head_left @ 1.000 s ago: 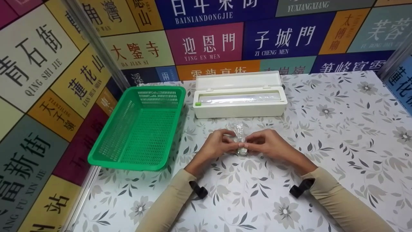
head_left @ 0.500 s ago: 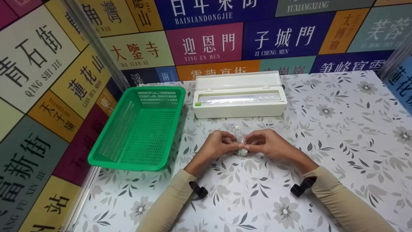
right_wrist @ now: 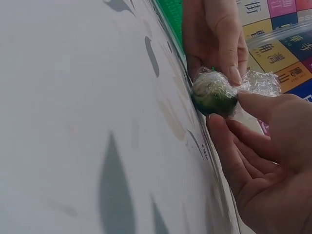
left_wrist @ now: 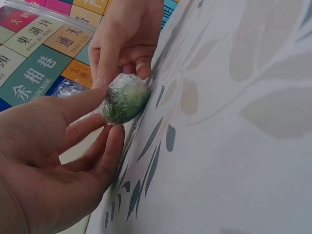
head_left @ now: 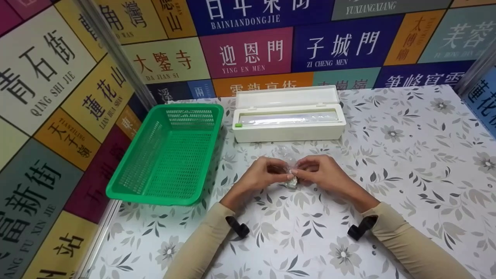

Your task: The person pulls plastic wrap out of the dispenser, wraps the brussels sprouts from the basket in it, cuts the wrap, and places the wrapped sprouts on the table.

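A small round green-and-white thing wrapped in cling film (left_wrist: 127,100) rests low against the table between both hands. Its exact kind is blurred by the film. My left hand (head_left: 260,173) pinches the film at its left side with thumb and fingers. From the right, my right hand (head_left: 324,171) pinches the same bundle, the two thumbs meeting over it. A loose tail of crumpled film (right_wrist: 263,84) sticks out beyond the fingers on the far side. In the right wrist view the bundle (right_wrist: 214,97) shows darker green underneath.
Behind the hands stands a white cling film dispenser (head_left: 288,132) with its lid up, a roll inside and a green slider at its left. A green plastic basket (head_left: 199,195) sits to the left. The table has a floral cloth; lettered panels rise behind.
Both hands stay at the same spot, with small shifts of thumbs and fingers on the bundle. The film tail has changed shape, from a narrow twist to a looser spread.
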Action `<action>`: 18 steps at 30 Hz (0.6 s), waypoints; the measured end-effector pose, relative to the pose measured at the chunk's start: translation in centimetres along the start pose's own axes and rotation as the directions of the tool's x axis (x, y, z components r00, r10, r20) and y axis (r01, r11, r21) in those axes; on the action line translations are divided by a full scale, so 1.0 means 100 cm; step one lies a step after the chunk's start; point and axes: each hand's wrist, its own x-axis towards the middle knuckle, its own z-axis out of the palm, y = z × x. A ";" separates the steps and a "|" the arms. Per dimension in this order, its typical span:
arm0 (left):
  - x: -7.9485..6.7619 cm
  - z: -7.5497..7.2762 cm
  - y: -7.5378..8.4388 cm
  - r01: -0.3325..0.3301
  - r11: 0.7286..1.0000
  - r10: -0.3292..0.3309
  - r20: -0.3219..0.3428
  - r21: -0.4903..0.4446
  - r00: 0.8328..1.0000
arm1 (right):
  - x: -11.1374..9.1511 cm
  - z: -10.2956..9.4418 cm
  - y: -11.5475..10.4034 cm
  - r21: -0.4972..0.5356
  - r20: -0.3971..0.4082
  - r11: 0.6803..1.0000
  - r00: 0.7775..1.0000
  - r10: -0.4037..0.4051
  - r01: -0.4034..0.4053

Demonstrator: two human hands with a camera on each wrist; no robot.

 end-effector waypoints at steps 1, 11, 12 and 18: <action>0.000 0.000 0.000 -0.007 1.000 0.007 -0.003 -0.001 1.000 | 0.000 0.000 0.000 0.004 -0.009 1.000 1.000 0.004 -0.004; 0.001 0.008 0.000 -0.008 1.000 0.004 -0.170 -0.020 0.985 | -0.002 0.001 -0.004 0.000 -0.073 0.997 0.994 -0.075 0.076; 0.001 0.008 0.000 -0.013 1.000 0.010 -0.178 -0.015 0.984 | -0.002 0.001 -0.004 -0.005 -0.074 0.996 0.994 -0.085 0.085; 0.002 0.004 -0.003 -0.079 0.996 0.076 -0.099 -0.028 0.992 | -0.002 0.000 -0.006 -0.034 -0.059 0.991 0.990 -0.129 0.127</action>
